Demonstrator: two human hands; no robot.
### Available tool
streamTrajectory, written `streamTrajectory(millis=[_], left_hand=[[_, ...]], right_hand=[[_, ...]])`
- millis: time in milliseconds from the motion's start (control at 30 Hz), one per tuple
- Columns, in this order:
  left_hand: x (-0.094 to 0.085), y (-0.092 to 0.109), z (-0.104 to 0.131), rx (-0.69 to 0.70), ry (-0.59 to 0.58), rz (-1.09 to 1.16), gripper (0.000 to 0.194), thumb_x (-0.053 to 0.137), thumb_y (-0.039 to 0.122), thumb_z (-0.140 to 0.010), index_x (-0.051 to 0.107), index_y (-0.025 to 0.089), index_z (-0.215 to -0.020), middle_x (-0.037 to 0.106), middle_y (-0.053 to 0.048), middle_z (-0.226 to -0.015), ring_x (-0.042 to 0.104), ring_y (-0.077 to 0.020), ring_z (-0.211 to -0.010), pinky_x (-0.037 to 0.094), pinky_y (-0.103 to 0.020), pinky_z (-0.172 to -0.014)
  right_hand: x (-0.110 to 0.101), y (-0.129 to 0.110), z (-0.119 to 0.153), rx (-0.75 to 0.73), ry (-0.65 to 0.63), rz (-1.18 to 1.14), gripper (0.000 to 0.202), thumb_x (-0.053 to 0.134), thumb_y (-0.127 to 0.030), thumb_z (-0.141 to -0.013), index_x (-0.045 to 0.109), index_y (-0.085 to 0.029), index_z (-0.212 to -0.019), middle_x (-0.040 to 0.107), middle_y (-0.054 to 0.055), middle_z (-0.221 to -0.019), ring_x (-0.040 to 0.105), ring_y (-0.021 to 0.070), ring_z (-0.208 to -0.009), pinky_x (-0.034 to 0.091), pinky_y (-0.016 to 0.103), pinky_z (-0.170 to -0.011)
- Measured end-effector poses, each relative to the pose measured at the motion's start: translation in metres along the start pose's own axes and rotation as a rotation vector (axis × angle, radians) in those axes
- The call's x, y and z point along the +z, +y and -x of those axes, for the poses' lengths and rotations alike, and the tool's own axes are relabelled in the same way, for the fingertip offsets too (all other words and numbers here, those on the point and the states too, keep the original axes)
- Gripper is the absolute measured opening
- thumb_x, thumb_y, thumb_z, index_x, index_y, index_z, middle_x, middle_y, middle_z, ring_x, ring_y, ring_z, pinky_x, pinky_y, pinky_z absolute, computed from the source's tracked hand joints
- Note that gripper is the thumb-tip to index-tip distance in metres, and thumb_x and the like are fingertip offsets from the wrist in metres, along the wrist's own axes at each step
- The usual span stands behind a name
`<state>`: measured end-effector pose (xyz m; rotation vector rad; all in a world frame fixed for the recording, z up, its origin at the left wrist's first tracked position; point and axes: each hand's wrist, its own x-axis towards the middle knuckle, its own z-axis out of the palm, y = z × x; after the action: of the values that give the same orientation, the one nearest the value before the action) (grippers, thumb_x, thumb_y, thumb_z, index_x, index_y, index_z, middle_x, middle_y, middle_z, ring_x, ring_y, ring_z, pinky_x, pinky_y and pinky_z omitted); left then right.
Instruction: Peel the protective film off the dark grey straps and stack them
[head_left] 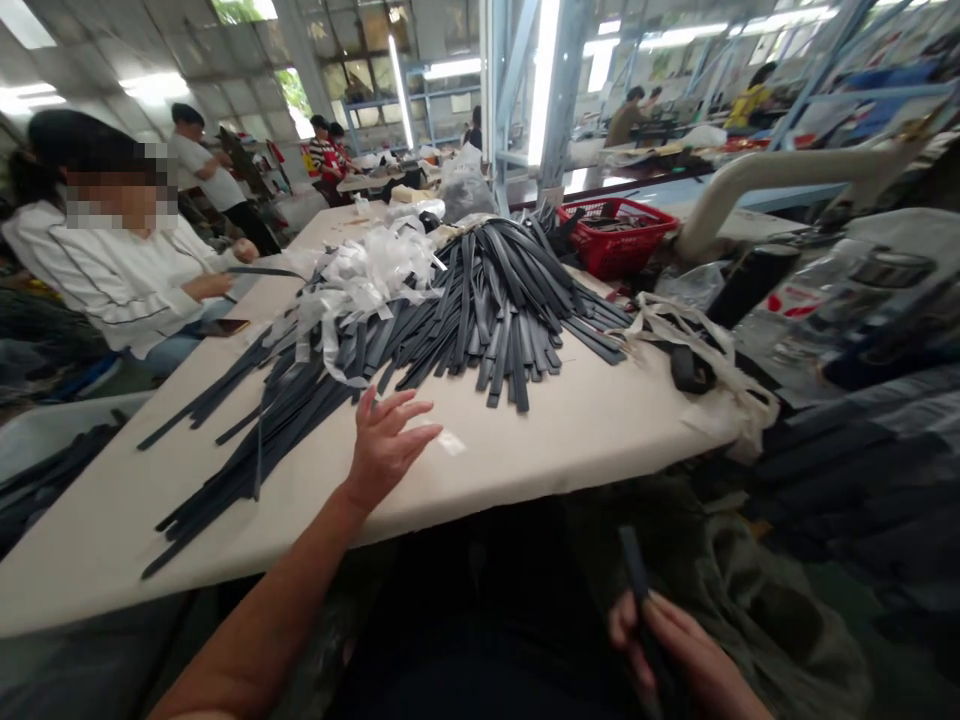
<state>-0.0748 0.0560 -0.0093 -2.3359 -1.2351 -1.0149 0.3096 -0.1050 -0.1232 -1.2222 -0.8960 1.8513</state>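
Factory floor, long and lit by strip lamps, with other people at far tables; close by runs a cloth-covered bench (pixel 570 440) heaped with dark strips (pixel 495 300); the strips fan out from one pile, ends pointing toward the near edge, seemingly so that each can be drawn off singly; white scraps (pixel 367 270) lie tangled on the pile's left side; a red basket (pixel 619 235) stands behind it, just beyond the heap.

Left hand (pixel 386 440) lies over the bench with fingers spread and released, gripping nothing, near the strip ends and just beside a small clear scrap (pixel 450 442); right hand (pixel 675 650) sits low, below the bench edge, clenched around one strip (pixel 634 565) that stands up out of the fist; held there it is clear of the pile.

That strip looks narrow, flat, dark grey and matt, much like those heaped; its lower end is hidden in the fist.

A co-worker in a white top (pixel 112 270) sits at the bench's left side, handling a strip too.
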Motion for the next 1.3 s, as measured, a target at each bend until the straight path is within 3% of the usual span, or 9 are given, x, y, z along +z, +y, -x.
streamTrajectory(millis=[100,233,500,567,667,767,900,1000,1300], left_hand=[[0.008,0.039,0.021,0.064,0.035,0.16,0.023,0.071,0.025,-0.084,0.075,0.045,-0.094,0.073,0.005,-0.115,0.057,-0.0211,-0.123,0.012,-0.05,-0.121],[0.009,0.065,0.043,0.101,0.077,0.227,0.032,0.071,0.022,-0.083,0.073,0.049,-0.101,0.072,0.005,-0.12,0.055,-0.0216,-0.124,0.014,-0.047,-0.121],[-0.011,0.079,0.067,0.176,0.01,0.169,0.032,0.071,0.023,-0.083,0.072,0.049,-0.102,0.074,0.007,-0.114,0.053,-0.0196,-0.125,0.015,-0.042,-0.121],[-0.016,0.086,0.073,0.019,0.014,0.248,0.021,0.072,0.027,-0.082,0.075,0.043,-0.095,0.075,0.005,-0.11,0.058,-0.0215,-0.118,0.026,-0.042,-0.116],[-0.022,0.1,0.077,-0.443,0.0,0.567,0.016,0.062,0.037,-0.089,0.076,0.028,-0.087,0.076,-0.003,-0.096,0.066,-0.0224,-0.096,0.048,-0.038,-0.094],[-0.024,0.11,0.071,-0.786,-0.198,0.886,0.027,0.059,0.043,-0.089,0.076,0.022,-0.092,0.077,-0.005,-0.092,0.069,-0.0232,-0.087,0.052,-0.034,-0.083],[-0.019,0.118,0.054,-0.874,-0.502,1.085,0.032,0.069,0.041,-0.081,0.076,0.02,-0.104,0.078,-0.005,-0.102,0.07,-0.0262,-0.094,0.052,-0.036,-0.089],[-0.01,0.121,0.046,-0.938,-0.575,1.155,0.025,0.069,0.039,-0.082,0.08,0.019,-0.091,0.079,-0.005,-0.092,0.071,-0.0247,-0.088,0.052,-0.036,-0.088],[0.018,0.123,0.03,-1.424,-0.096,1.701,0.034,0.089,0.039,-0.062,0.066,0.015,-0.07,0.069,0.002,-0.069,0.065,-0.0101,-0.067,0.055,-0.022,-0.073]], right_hand=[[0.038,-0.048,-0.026,-0.064,-0.122,-0.172,0.038,0.068,-0.057,-0.083,0.069,-0.02,-0.086,0.072,0.012,-0.111,0.071,0.0189,-0.083,0.053,0.021,-0.051],[0.081,-0.084,-0.058,-0.034,-0.407,-0.237,0.034,0.071,-0.051,-0.084,0.071,-0.018,-0.092,0.064,0.013,-0.131,0.064,0.0246,-0.114,0.059,0.024,-0.067],[0.129,-0.096,-0.097,-0.032,-0.512,0.0,0.051,0.076,-0.061,-0.071,0.074,-0.014,-0.09,0.072,0.007,-0.09,0.063,0.0146,-0.073,0.051,0.025,-0.063],[0.136,-0.1,-0.1,-0.088,-0.482,0.06,0.047,0.076,-0.058,-0.073,0.075,-0.014,-0.088,0.07,0.004,-0.084,0.059,0.0119,-0.069,0.048,0.022,-0.061],[0.14,-0.11,-0.098,-0.203,-0.402,0.159,0.043,0.07,-0.055,-0.079,0.076,-0.015,-0.093,0.066,0.002,-0.081,0.055,0.0109,-0.07,0.046,0.021,-0.06],[0.14,-0.118,-0.094,-0.297,-0.33,0.262,0.038,0.065,-0.049,-0.084,0.076,-0.015,-0.098,0.063,0.001,-0.077,0.053,0.0108,-0.069,0.046,0.021,-0.06],[0.142,-0.122,-0.091,-0.361,-0.291,0.378,0.032,0.062,-0.042,-0.086,0.076,-0.015,-0.096,0.06,-0.001,-0.072,0.049,0.0087,-0.06,0.044,0.02,-0.054],[0.143,-0.121,-0.091,-0.394,-0.261,0.436,0.032,0.06,-0.042,-0.086,0.076,-0.015,-0.096,0.06,-0.001,-0.072,0.049,0.0083,-0.057,0.045,0.02,-0.052],[0.098,-0.112,-0.053,-0.509,-0.007,0.584,0.039,0.047,-0.046,-0.095,0.072,-0.016,-0.09,0.056,-0.003,-0.053,0.053,0.0108,-0.046,0.043,0.022,-0.051]])
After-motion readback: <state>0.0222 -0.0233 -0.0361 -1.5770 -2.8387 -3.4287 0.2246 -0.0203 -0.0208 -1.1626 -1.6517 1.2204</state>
